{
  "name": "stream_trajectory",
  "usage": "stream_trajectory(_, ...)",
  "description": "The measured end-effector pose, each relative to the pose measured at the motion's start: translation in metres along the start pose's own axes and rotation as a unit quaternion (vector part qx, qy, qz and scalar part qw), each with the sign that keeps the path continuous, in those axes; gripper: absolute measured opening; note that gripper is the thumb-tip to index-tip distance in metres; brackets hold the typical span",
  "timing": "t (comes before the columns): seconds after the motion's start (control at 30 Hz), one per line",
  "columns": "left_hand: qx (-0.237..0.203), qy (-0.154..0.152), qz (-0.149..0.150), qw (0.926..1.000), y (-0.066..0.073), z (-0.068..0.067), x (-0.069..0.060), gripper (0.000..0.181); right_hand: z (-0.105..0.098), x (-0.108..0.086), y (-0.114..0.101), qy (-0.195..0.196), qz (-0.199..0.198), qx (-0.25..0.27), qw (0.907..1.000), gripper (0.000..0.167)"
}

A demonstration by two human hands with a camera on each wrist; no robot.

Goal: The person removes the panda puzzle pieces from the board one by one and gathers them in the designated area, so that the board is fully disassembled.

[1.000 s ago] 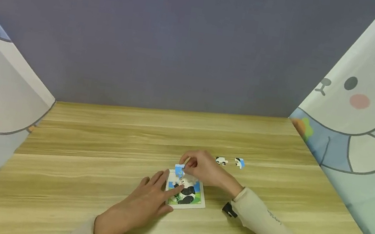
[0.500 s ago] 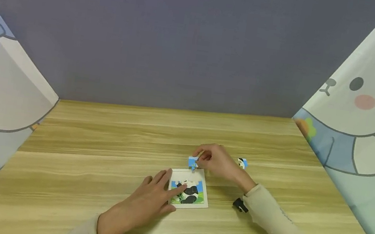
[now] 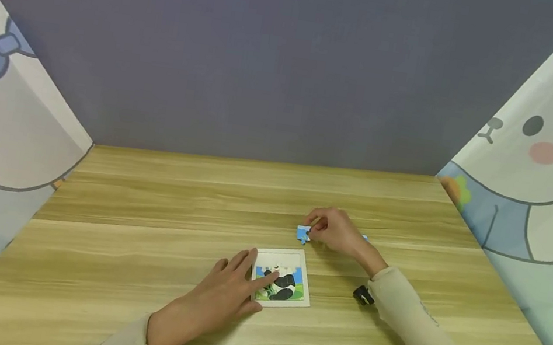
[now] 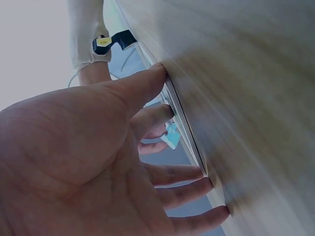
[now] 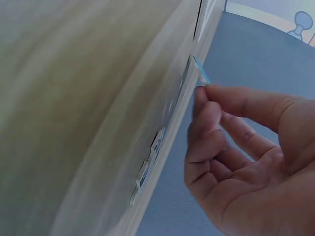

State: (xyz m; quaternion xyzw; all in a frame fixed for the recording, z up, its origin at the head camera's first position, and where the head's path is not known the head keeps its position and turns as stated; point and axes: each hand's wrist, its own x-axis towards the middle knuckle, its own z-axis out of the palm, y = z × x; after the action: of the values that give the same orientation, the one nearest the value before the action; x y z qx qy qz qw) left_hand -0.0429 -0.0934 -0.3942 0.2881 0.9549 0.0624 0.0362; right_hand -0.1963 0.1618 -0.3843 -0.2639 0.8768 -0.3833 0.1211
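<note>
My left hand (image 3: pixel 222 297) lies at the left edge of a square white puzzle tray (image 3: pixel 288 252), fingers extended, with the index finger reaching over the assembled panda picture (image 3: pixel 285 289). In the left wrist view the thumb (image 4: pixel 142 86) and fingertips touch the tray's edge and the table. Beyond the tray's top right corner, my right hand (image 3: pixel 336 231) pinches a blue jigsaw piece (image 3: pixel 302 233) between thumb and fingertips. That piece is tilted close to the table in the right wrist view; whether it touches cannot be told. The upper part of the tray shows bare white.
Loose jigsaw pieces (image 5: pixel 157 141) lie flat on the wooden table (image 3: pixel 171 205) by my right hand, mostly hidden by it in the head view. A dark grey panel (image 3: pixel 270 65) rises at the back. Cartoon-printed panels (image 3: pixel 547 175) flank both sides.
My right hand has moved right and away from the tray, carrying the blue jigsaw piece from over its top edge towards the loose pieces. My left hand stays on the tray.
</note>
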Motion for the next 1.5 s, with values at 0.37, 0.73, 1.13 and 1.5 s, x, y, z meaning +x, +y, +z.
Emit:
stream_trajectory(0.37, 0.023, 0.001, -0.003, 0.9997, 0.008, 0.004, 0.008, 0.059, -0.003, -0.002, 0.010, -0.012, 0.006, -0.035, 0.9993, 0.019)
stream_trajectory(0.73, 0.034, -0.008, 0.016, 0.9992, 0.022, 0.003, 0.024, 0.060, -0.016, -0.025, 0.024, 0.015, 0.007, -0.084, 0.9963, 0.020)
stream_trajectory(1.13, 0.058, -0.016, 0.022, 0.9979, 0.021, 0.001, 0.030, 0.060, -0.002, -0.044, 0.000, -0.022, -0.046, -0.069, 0.9963, 0.014)
stream_trajectory(1.5, 0.070, -0.005, 0.027, 0.9972, 0.017, -0.006, 0.027, 0.058, 0.019, -0.057, -0.022, -0.055, -0.064, -0.152, 0.9849, 0.020)
